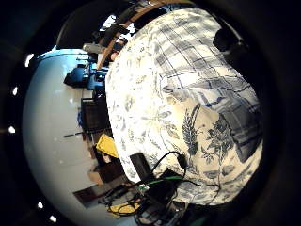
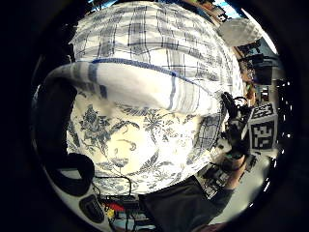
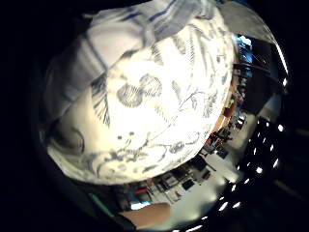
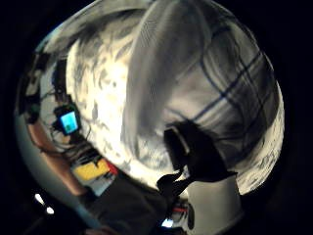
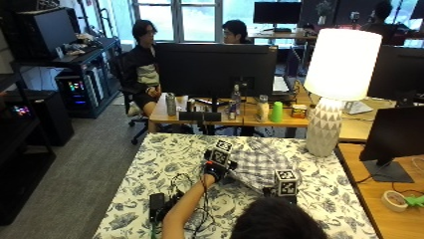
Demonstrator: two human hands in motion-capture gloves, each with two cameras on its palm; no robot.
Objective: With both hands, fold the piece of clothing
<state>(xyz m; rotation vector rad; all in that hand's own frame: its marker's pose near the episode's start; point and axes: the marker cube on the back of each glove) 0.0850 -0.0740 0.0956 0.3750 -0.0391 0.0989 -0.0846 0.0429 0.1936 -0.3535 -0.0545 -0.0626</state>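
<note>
A blue-and-white plaid garment [image 5: 262,164] lies bunched on the floral tablecloth [image 5: 165,164] in front of me. My left hand [image 5: 213,172] is at the garment's left edge. In the left thumb side view a hemmed fold of the garment [image 2: 145,82] rises off the cloth close to the palm, held by this hand. My right hand [image 5: 270,190] is at the garment's near right corner, mostly hidden behind my head. It shows in the left thumb side view [image 2: 234,130], its fingers curled at the garment's edge. A raised fold [image 4: 161,73] fills the right thumb side view.
A white lamp [image 5: 338,74] stands at the table's far right corner. A large dark monitor [image 5: 215,69] is behind the far edge. Black devices with cables [image 5: 159,201] lie on the near left of the table. A second monitor [image 5: 394,144] stands on the desk to the right.
</note>
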